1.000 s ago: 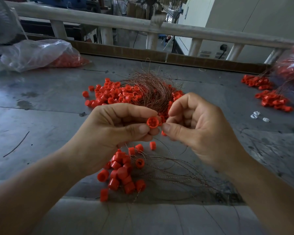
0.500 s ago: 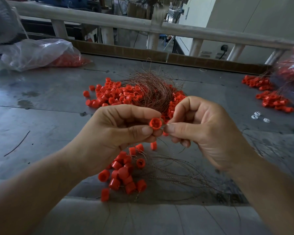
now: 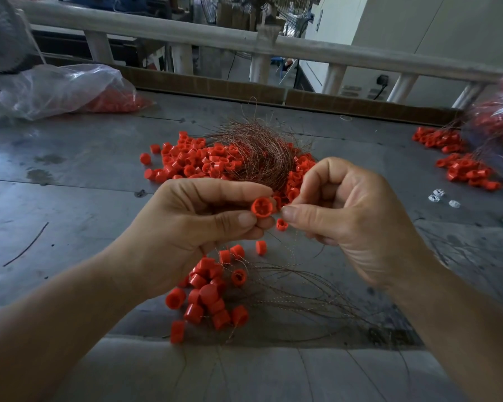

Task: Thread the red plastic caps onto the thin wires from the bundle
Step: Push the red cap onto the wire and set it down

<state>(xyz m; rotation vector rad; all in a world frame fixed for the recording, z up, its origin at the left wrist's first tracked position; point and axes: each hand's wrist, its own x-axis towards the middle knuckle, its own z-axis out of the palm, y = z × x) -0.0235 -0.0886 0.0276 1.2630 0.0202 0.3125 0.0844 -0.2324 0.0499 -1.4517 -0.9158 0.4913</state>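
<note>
Grey metal worktop carries a small cluster of round red plastic caps, seemingly wired, and a far bigger loose heap beside the tangled coppery wire bundle; my left hand has its grip pinching one cap, my right hand pinching a thin wire at it.

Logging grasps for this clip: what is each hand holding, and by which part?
The left hand pinches a red cap by its side wall, between thumb and forefinger. The right hand apparently pinches a thin wire by its end, beside the cap.
</note>
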